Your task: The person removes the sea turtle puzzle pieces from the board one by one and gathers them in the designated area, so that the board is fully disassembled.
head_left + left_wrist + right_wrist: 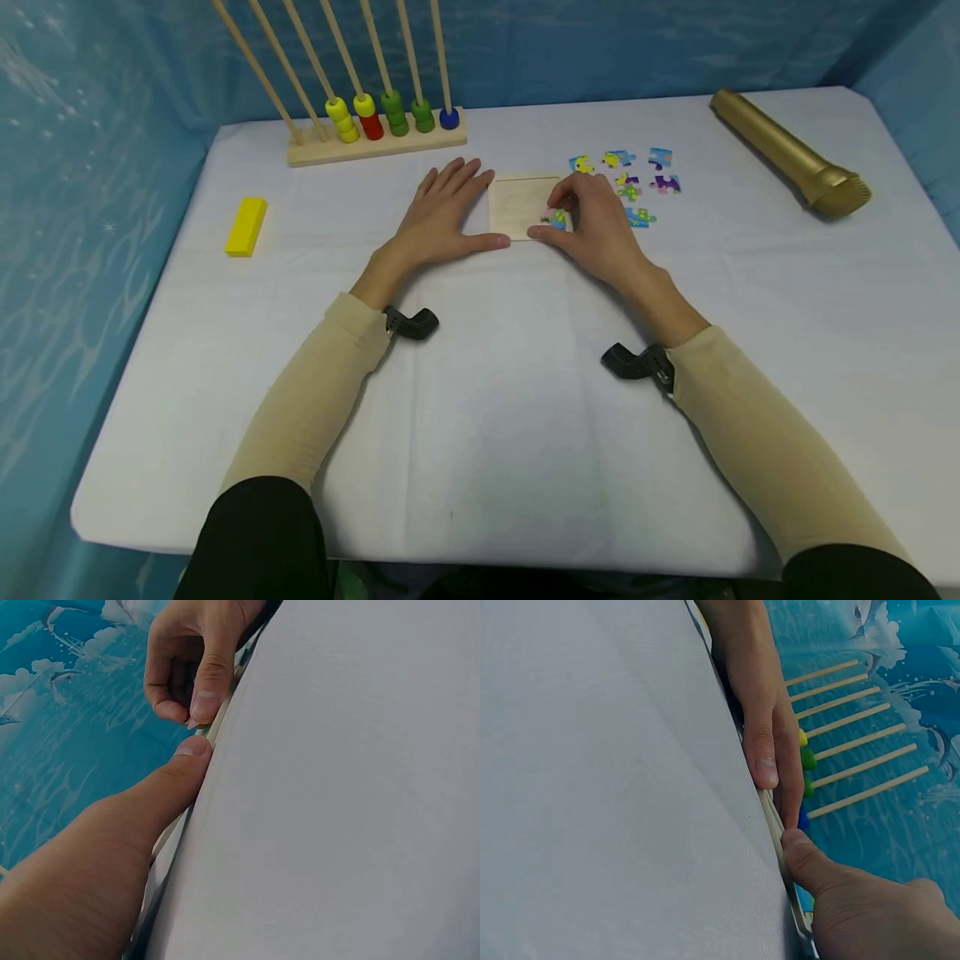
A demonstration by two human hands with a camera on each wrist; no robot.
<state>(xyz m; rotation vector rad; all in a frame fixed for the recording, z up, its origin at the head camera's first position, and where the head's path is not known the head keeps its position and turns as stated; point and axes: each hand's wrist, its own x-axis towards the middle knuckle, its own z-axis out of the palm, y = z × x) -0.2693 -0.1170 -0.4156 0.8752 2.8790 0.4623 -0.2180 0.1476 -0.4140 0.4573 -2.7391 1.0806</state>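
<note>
A shallow wooden puzzle tray (517, 204) lies on the white table in the head view. My left hand (444, 212) spreads flat at its left side, the thumb along the lower left corner. Over the tray's right part, my right hand (592, 225) has its thumb and fingers curled about a colourful puzzle piece (555, 218) near the lower right corner. The left wrist view shows the right hand (196, 667) pinching with thumb and fingertip just above the tray's edge, beyond the left thumb (176, 776). Part of the piece is hidden by the fingers.
Several loose puzzle pieces (665, 184) lie right of the tray, close to the right hand. An abacus (375, 148) with upright rods stands at the back left. A yellow block (246, 227) lies at the left, a gold microphone (787, 154) at the back right.
</note>
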